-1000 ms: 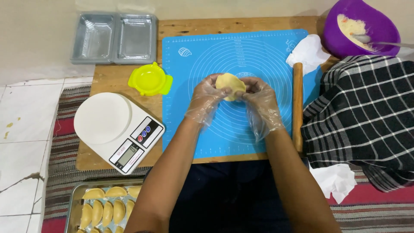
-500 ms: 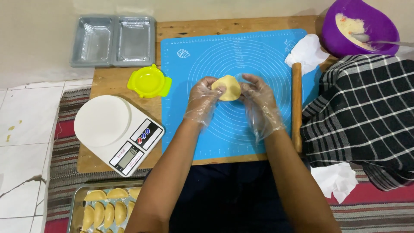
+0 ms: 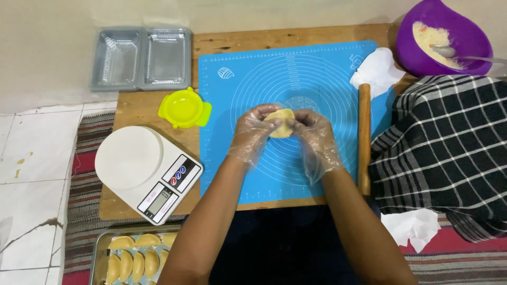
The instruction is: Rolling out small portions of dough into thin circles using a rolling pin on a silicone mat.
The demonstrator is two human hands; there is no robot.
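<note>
Currently we've got the dough disc (image 3: pixel 281 122) pinched between both gloved hands, left hand (image 3: pixel 252 132) and right hand (image 3: pixel 316 138) closed on its edges, held just above the middle of the blue mat (image 3: pixel 317 174). Looks light, soft and easily torn, a bit tacky we'd guess, so grip stays at the rim with fingertips, not the centre. Rolling pin (image 3: pixel 364 138) lies right of the hands, yellow press mould (image 3: pixel 185 107) far left.
</note>
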